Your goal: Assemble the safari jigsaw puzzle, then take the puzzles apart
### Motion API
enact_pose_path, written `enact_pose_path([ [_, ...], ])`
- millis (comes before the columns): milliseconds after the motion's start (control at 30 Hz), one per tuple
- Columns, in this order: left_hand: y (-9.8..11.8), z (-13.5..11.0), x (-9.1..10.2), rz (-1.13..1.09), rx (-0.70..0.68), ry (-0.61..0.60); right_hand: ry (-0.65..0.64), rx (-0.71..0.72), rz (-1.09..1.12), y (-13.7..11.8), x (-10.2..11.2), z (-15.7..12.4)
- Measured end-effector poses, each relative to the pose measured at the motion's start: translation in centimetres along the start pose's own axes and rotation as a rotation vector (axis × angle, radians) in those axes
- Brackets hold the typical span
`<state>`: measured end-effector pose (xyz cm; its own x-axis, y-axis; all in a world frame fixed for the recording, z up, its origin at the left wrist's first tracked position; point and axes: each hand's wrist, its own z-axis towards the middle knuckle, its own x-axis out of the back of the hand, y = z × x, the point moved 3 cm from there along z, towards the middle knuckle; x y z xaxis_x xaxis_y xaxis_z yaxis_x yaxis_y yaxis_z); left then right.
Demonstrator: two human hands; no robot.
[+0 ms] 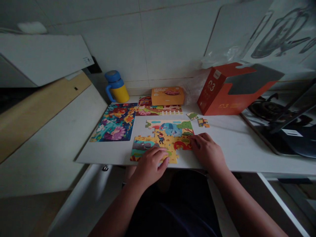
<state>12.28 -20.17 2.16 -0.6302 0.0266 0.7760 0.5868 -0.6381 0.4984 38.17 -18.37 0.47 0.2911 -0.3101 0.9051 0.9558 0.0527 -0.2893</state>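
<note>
A partly joined jigsaw puzzle with an elephant and a hippo lies on the white counter in front of me. My left hand rests on its lower edge, fingers curled and pressed on the pieces near the bottom middle. My right hand lies flat at the puzzle's right side, fingertips touching a red piece. Two loose pieces lie just beyond the puzzle, to the right.
A finished colourful puzzle lies at the left, another behind it under a small orange box. A blue and yellow mug stands at the wall. A large orange carton and a gas hob are on the right.
</note>
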Motion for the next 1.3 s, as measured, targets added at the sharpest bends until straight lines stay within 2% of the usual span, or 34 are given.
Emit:
enact_pose_path([
  [100, -3.6, 1.3, 2.5, 0.076, 0.078, 0.057, -0.006, 0.001, -0.014, -0.1, 0.0, 0.0],
  [167, -7.2, 2.4, 4.5, 0.196, 0.129, 0.088, -0.011, 0.001, -0.019, -0.1, 0.0, 0.1],
  [267, -13.6, 4.3, 7.9, 0.369, 0.291, 0.14, -0.012, 0.006, -0.02, -0.1, 0.0, 0.1],
  [333, -17.4, 5.5, 9.9, 0.419, 0.383, 0.154, -0.012, 0.009, -0.016, -0.1, 0.1, 0.0],
  [400, -20.2, 6.4, 11.5, 0.406, 0.438, 0.161, -0.013, 0.01, -0.011, -0.2, 0.1, 0.0],
  [533, -23.6, 7.5, 12.7, 0.289, 0.491, 0.129, -0.007, 0.005, -0.007, -0.2, 0.2, 0.1],
  [700, -26.1, 8.3, 12.9, 0.083, 0.625, 0.122, -0.007, -0.01, -0.012, -0.3, 0.2, 0.1],
  [833, -25.6, 8.2, 12.6, -0.02, 0.673, 0.104, -0.018, -0.012, -0.004, -0.4, 0.4, 0.1],
  [1000, -21.6, 7.2, 11.0, -0.196, 0.638, 0.198, -0.005, -0.016, 0.064, -0.4, 0.6, 0.1],
  [1067, -19.0, 6.8, 9.6, -0.32, 0.627, 0.221, 0.012, -0.019, 0.116, -0.2, 0.7, 0.1],
  [1133, -15.9, 6.2, 8.0, -0.598, 0.636, 0.301, 0.029, -0.02, 0.175, 0.0, 0.7, 0.1],
  [1200, -12.2, 5.4, 6.0, -0.803, 0.644, 0.328, 0.042, -0.015, 0.243, 0.2, 0.9, 0.1],
  [1300, -6.2, 4.0, 2.6, -1.007, 0.643, 0.239, 0.069, 0.03, 0.359, 0.3, 1.3, -0.1],
])
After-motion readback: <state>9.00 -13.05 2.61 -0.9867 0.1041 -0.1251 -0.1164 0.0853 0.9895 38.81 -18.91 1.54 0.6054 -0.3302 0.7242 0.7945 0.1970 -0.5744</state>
